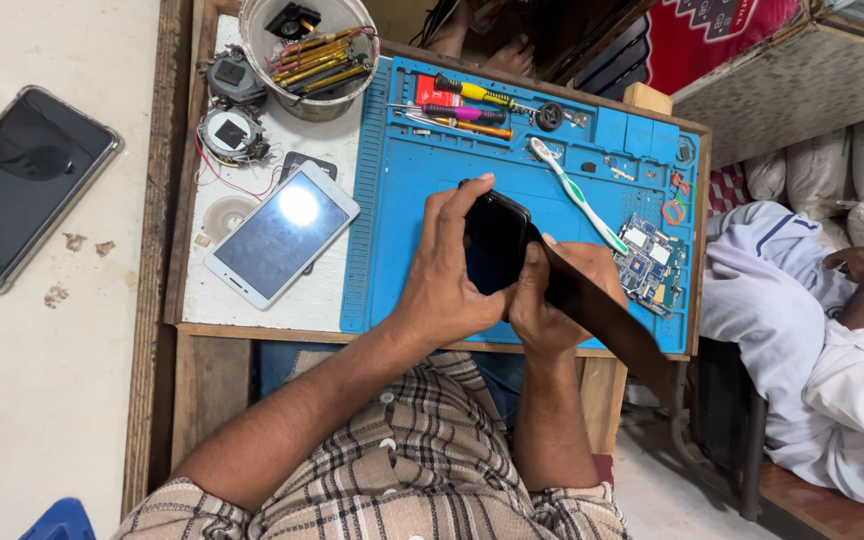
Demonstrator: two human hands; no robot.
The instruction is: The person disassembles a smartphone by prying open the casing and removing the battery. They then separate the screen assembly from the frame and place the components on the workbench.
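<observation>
Fingers (462, 215) of the left hand (447, 275) wrap a black phone (497, 245) held over the blue mat (402, 200); the right hand (552, 295) pinches its lower edge. Phone looks closed, nothing removed yet. Beyond lie a toothbrush (577, 195), a circuit board (647, 260) and screwdrivers (467, 105) on the bench (252, 325).

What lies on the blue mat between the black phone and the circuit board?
In the head view, a white-and-green toothbrush lies between the black phone and the circuit board.

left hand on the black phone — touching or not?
Touching. The head view shows the left hand wrapped around the black phone, fingers over its top edge, above the blue mat. The right hand grips it too.
</observation>
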